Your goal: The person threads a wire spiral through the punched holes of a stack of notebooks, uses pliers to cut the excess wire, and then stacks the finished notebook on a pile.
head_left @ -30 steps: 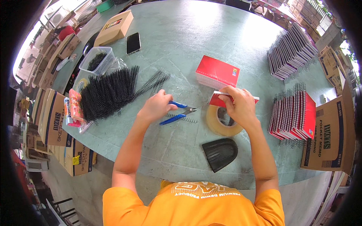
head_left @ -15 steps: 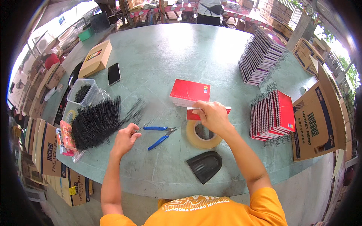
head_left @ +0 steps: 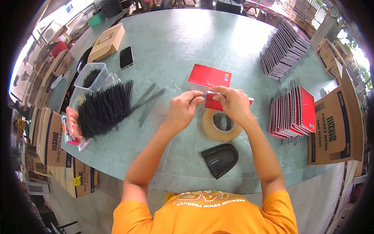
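Observation:
My right hand (head_left: pixel 233 102) grips a small red-covered notepad (head_left: pixel 213 103), thumb and fingers pinching its upper edge. Close to the notepad's left end, my left hand (head_left: pixel 184 110) is closed in a pinch; what it holds, if anything, is too small or blurred to make out. Just beyond lies a stack of red notepads (head_left: pixel 210 75), partly covered by my hands. A roll of clear tape (head_left: pixel 212 130) rests below the held notepad. Nearer me sits a black curved plastic piece (head_left: pixel 220 160). Left of my hands, several loose black spiral coils (head_left: pixel 150 97) lie beside a large coil pile (head_left: pixel 105 109).
On the left are a clear plastic tub (head_left: pixel 102 77), a phone (head_left: pixel 126 57) and a cardboard box (head_left: pixel 107 43). Two groups of spiral-bound notepads (head_left: pixel 286 48) stand at the right, near an open carton (head_left: pixel 333 124). A person (head_left: pixel 229 7) is beyond the far edge.
My left hand has moved right and away from me, from beside the coils to the held notepad. The blue-handled pliers no longer show. The view has shifted slightly.

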Tool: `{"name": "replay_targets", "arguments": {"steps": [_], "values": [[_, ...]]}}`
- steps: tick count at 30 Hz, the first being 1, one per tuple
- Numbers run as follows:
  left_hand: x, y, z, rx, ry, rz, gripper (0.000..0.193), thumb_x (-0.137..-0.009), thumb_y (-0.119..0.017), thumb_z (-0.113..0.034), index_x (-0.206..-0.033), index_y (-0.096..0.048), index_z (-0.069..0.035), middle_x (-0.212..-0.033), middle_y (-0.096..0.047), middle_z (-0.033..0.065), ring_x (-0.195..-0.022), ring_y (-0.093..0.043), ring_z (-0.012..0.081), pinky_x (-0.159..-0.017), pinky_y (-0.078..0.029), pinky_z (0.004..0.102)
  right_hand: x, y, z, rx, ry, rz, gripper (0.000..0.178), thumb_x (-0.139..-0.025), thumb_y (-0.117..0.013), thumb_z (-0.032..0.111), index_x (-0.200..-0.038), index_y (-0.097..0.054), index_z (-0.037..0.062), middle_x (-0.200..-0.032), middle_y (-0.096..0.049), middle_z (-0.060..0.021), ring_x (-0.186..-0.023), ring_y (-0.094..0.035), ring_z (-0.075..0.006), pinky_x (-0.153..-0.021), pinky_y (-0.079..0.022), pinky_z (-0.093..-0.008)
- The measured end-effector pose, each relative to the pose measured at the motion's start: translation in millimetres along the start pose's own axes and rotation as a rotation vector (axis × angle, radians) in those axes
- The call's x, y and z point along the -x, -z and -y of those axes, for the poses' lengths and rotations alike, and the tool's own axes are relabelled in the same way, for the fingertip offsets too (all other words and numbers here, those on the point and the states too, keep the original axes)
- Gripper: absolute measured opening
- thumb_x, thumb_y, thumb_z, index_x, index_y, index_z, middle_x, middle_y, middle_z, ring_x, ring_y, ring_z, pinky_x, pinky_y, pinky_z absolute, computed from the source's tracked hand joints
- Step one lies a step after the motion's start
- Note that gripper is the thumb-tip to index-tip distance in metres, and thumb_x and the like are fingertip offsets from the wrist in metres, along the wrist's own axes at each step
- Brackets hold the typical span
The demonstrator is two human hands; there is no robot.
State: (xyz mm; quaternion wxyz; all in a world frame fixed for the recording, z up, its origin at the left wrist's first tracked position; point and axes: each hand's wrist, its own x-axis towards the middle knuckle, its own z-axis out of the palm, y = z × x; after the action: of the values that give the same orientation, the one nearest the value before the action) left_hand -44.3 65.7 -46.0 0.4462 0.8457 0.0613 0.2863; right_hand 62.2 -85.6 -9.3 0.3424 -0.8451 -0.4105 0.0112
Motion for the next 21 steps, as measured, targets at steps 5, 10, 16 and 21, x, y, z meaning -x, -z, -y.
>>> {"name": "replay_targets", "arguments": {"steps": [5,10,16,21], "values": [[-3,-10,-9,-0.063,-0.049,-0.066,0.016,-0.086,-0.062,-0.013,-0.095,-0.066,0.0,-0.081,-0.065,0.0136,-0.066,-0.06,0.0189,-0.059,-0.047,0.0293,1,6,1,0.025,-0.043,0.061,0.018,-0.08,-0.062,0.011,-0.096,-0.069,0.011,-0.083,-0.068,-0.0106,-0.078,-0.065,-0.0281,-0.07,-0.05,-0.0391],[-6,-8,-21,0.106,0.278,-0.008,0.015,-0.087,-0.062,-0.015,-0.092,-0.067,-0.001,-0.078,-0.064,0.011,-0.064,-0.059,0.0178,-0.058,-0.045,0.0282,3,-1,-8,0.005,0.115,-0.007,0.018,-0.078,-0.063,0.01,-0.096,-0.069,0.0102,-0.085,-0.068,-0.0103,-0.076,-0.065,-0.028,-0.069,-0.05,-0.0378],[-11,-11,-16,-0.054,-0.061,-0.062,0.02,-0.081,-0.068,-0.013,-0.096,-0.062,-0.001,-0.084,-0.059,0.009,-0.063,-0.054,0.0192,-0.056,-0.045,0.0302,5,-1,-14,0.053,0.153,-0.028,0.016,-0.083,-0.062,0.016,-0.097,-0.068,0.0123,-0.087,-0.068,-0.0084,-0.08,-0.065,-0.0263,-0.069,-0.048,-0.0367],[-15,4,-2,-0.143,-0.107,0.152,0.024,-0.08,-0.07,-0.016,-0.097,-0.061,-0.001,-0.082,-0.059,0.0101,-0.065,-0.057,0.0204,-0.059,-0.046,0.0313,7,-15,-16,0.118,0.236,-0.069,0.023,-0.086,-0.061,0.024,-0.106,-0.061,0.0124,-0.085,-0.067,-0.0062,-0.079,-0.063,-0.0266,-0.073,-0.044,-0.0395]]}}
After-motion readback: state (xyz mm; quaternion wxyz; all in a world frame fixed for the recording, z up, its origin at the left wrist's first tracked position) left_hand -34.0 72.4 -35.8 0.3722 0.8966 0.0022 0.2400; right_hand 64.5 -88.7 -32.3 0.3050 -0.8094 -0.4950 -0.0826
